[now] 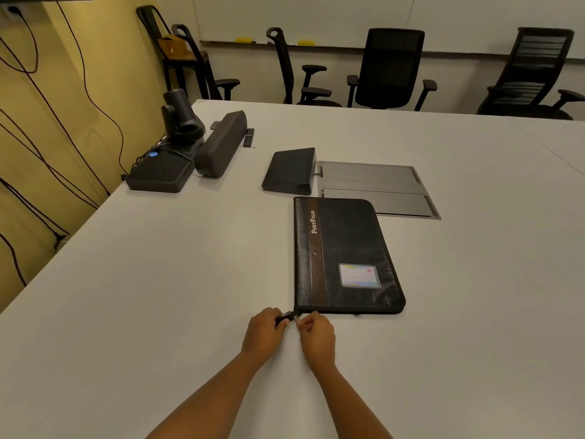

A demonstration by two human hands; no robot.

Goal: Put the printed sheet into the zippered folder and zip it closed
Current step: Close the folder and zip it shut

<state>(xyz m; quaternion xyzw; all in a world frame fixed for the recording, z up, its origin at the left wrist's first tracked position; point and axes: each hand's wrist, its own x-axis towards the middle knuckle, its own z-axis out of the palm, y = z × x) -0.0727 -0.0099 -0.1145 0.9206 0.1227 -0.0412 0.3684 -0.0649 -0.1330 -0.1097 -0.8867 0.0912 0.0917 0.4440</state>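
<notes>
- Black leather-look zippered folder (345, 258) with a brown stripe and a clear card pocket lies closed and flat on the white table (158, 280), its far edge overlapping a grey metal cable hatch (380, 185).
- Left hand (264, 332) has its fingers pinched on the black zipper pull tab (284, 317) at the folder's near left corner.
- Right hand (317, 335), fingers curled together, pinches just beside the tab at the same corner.
- No printed sheet is visible outside the folder.
</notes>
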